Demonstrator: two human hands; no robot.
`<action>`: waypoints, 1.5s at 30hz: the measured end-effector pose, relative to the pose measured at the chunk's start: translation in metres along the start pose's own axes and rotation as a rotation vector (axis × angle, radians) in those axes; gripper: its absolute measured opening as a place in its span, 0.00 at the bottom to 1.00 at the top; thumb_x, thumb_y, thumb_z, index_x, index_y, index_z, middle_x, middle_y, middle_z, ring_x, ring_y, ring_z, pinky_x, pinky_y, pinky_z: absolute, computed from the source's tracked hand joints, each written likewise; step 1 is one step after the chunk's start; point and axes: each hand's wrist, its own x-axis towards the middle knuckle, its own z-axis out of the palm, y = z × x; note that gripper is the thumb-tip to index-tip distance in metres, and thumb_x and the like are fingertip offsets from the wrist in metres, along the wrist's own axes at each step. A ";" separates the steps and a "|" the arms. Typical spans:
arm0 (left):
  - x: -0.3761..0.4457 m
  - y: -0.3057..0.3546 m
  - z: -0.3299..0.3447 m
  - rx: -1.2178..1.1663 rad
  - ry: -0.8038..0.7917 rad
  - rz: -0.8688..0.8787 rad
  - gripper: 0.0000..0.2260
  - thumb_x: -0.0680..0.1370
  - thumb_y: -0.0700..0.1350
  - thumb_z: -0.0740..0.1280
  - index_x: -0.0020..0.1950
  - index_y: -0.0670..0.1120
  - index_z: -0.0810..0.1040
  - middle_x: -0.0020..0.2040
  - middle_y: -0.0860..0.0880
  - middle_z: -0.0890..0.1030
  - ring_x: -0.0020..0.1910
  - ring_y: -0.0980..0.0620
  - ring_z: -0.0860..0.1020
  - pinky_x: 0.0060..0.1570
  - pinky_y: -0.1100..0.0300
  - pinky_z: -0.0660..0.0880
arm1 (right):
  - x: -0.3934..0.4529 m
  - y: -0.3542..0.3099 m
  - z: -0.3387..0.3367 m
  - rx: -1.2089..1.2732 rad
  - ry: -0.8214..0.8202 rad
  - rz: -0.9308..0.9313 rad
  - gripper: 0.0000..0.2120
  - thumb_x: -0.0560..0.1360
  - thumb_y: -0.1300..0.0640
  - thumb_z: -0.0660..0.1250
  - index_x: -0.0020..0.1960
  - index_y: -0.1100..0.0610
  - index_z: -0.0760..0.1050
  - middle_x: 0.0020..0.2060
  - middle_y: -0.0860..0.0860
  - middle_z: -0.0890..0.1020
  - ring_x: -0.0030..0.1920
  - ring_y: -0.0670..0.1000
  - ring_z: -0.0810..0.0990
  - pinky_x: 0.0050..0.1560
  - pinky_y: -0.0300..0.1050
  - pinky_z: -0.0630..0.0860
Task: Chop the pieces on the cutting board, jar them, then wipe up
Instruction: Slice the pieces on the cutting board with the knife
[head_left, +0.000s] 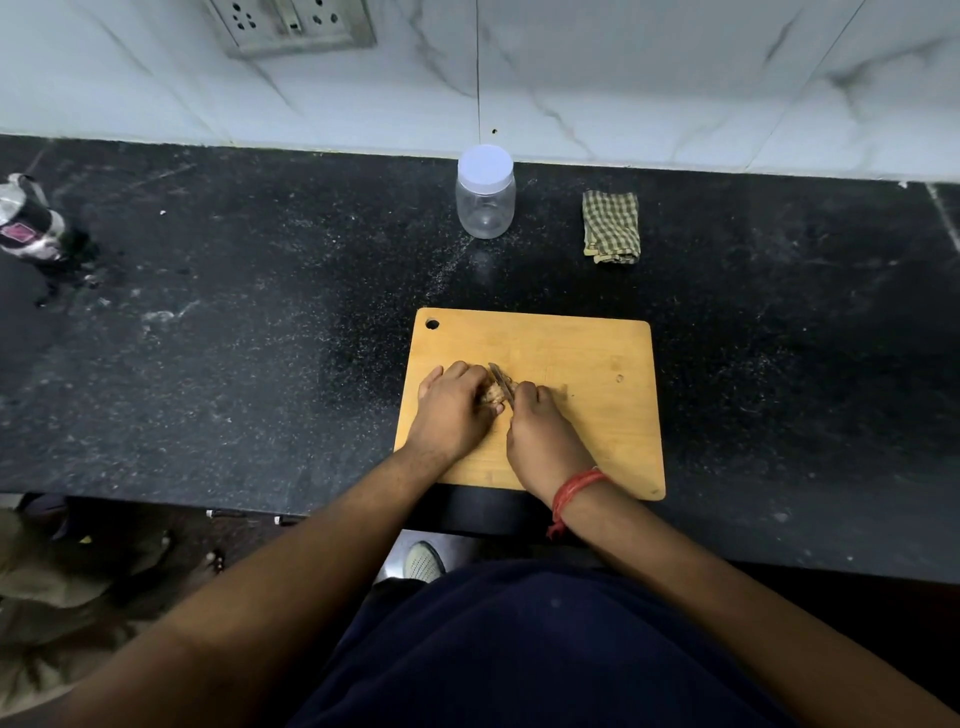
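A wooden cutting board (597, 415) lies flat on a black stone counter (234, 338), close to the front edge. Both hands are on the board. The left hand (454, 410) has its fingers curled over a small pile of light brown pieces (492, 395) and holds them down in the middle of the board. The right hand (540, 436) is wrapped tight around the handle of a small knife (501, 382). The blade pokes out past the fingers and sits right on the pieces, just beside the left fingertips. A red thread band (574, 491) is tied around the right wrist. Farther back, near the white marble wall (623, 78), stands a clear plastic jar (485, 192) with its white lid on. It is well apart from the board. To the right of the jar lies a folded green checked cloth (612, 226). At the far left of the counter a bottle (31, 223) lies on its side. A wall socket (291, 23) is set in the wall at the top. The board has a round hole (432, 325) in its far left corner.
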 end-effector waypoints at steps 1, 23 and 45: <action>0.000 0.000 0.000 -0.006 -0.001 0.006 0.12 0.74 0.46 0.74 0.55 0.45 0.79 0.48 0.53 0.74 0.54 0.49 0.73 0.67 0.42 0.65 | 0.001 -0.001 0.000 -0.010 -0.004 0.000 0.15 0.79 0.67 0.56 0.65 0.63 0.65 0.59 0.60 0.72 0.50 0.60 0.78 0.44 0.48 0.72; 0.004 -0.005 0.005 -0.020 0.002 0.011 0.13 0.75 0.46 0.75 0.57 0.48 0.79 0.50 0.56 0.74 0.58 0.51 0.75 0.75 0.46 0.57 | 0.006 0.003 -0.002 -0.226 -0.046 -0.011 0.17 0.79 0.70 0.52 0.66 0.66 0.66 0.50 0.60 0.81 0.47 0.59 0.82 0.39 0.45 0.70; 0.003 0.008 0.010 -0.031 0.057 -0.091 0.10 0.74 0.43 0.73 0.54 0.46 0.79 0.51 0.48 0.79 0.55 0.47 0.76 0.76 0.44 0.56 | -0.010 0.018 0.015 -0.063 -0.236 0.190 0.16 0.78 0.69 0.52 0.64 0.66 0.67 0.53 0.61 0.80 0.52 0.61 0.81 0.44 0.46 0.73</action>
